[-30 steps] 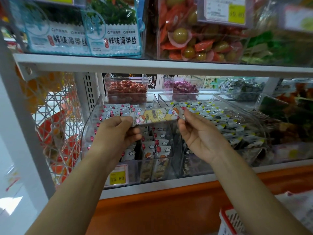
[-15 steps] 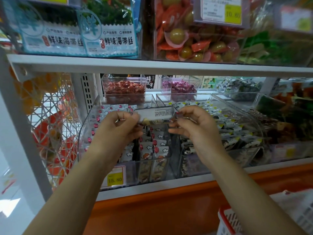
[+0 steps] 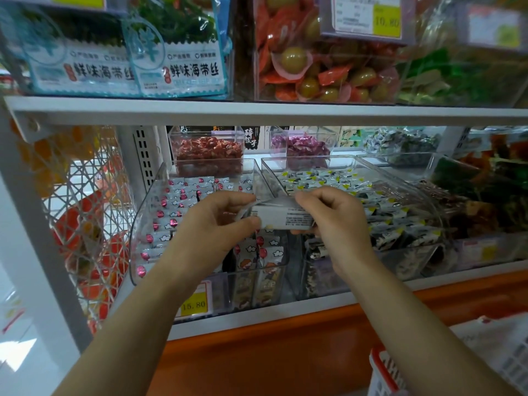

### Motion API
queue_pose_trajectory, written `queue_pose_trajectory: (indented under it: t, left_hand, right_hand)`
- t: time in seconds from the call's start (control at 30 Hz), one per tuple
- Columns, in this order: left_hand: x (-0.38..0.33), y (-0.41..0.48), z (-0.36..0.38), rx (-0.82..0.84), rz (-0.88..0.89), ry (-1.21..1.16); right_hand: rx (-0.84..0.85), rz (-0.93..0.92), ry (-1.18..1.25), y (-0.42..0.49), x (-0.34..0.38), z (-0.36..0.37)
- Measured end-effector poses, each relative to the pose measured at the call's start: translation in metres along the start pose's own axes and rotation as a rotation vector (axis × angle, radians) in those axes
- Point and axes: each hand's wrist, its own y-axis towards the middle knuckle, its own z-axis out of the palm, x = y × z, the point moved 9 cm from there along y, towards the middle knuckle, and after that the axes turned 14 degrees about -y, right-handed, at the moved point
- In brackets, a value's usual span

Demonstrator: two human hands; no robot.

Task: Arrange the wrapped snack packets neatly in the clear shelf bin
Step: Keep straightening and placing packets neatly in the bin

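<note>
Reaches forward with both bare forearms and pinches one snack packet [image 3: 281, 217] by its ends, the left hand [image 3: 217, 221] with thumb beneath and curled fingers above one end, the right hand [image 3: 334, 221] gripping the opposite end likewise.

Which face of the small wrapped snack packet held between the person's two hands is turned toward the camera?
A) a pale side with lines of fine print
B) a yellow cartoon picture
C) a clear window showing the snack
A: the small wrapped snack packet, pinched between the left hand and the right hand, shows a pale face with printed lines.
</note>
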Motion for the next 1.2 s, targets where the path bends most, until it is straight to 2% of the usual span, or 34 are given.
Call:
queue_pose_trajectory:
  t: [0.17,0.47,0.6,0.7,0.93,1.07,1.2]
  left_hand:
    - [0.002,0.000,-0.001,-0.058,-0.033,0.007]
    - [-0.005,0.001,-0.013,-0.080,-0.019,0.018]
    - [-0.003,0.001,-0.010,-0.082,-0.020,-0.022]
    - [-0.002,0.000,-0.003,-0.023,-0.029,0.017]
    - [-0.003,0.000,-0.006,-0.030,-0.012,0.026]
    - [-0.003,0.001,-0.002,-0.018,0.008,0.005]
    - [-0.002,0.003,-0.002,-0.033,0.042,-0.011]
  right_hand:
    - [0.015,-0.096,-0.109,-0.001,0.009,0.001]
    - [0.173,-0.076,-0.066,-0.003,0.009,0.013]
    - [0.125,-0.069,-0.044,-0.002,0.008,0.011]
    - [0.109,-0.044,0.023,-0.001,0.005,0.009]
    - [0.505,0.230,0.230,-0.002,-0.017,0.021]
    - [0.564,0.251,0.286,-0.003,-0.017,0.020]
    - [0.543,0.250,0.320,-0.003,-0.019,0.021]
